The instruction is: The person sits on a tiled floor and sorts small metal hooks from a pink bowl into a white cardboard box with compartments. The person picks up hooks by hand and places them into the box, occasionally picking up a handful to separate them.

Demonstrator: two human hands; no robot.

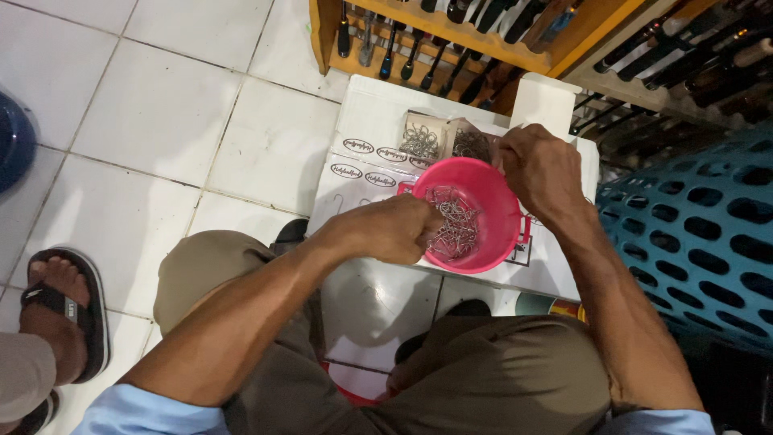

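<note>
Overhead view from a head-worn camera, looking down past two knees in olive-brown trousers [483, 379] onto a white tiled floor [161, 105]. At far left, part of a dark blue tub [12, 141] by the frame edge, and below it another person's foot in a black sandal [60, 310], well apart from the work. Nearer the middle, the left hand [386, 229], reaching in over the near rim of a pink plastic bowl [499, 201], fingers curled closed and dipped into a tangle of small silver wire hooks [455, 225], seemingly pinching a few; exactly how many, impossible to tell. Bowl resting on a white cardboard box [378, 121] set on the floor between the knees, apparently as a low work surface within easy reach. Just behind the bowl, on the same box, two small open cartons [439, 141] holding more hooks, one lot bright, one darker, probably kept sorted by kind. To the right, the right hand [543, 173], raised at the bowl's far rim, fingers drawn together as if nipping something small; the grip itself hidden behind the knuckles, so not clear whether anything is held. Beyond the box, a wooden rack [451, 36] of dark-handled rods standing in a row. At far right, a teal plastic basket [700, 234] with a grid of openings, close beside the right forearm.
</note>
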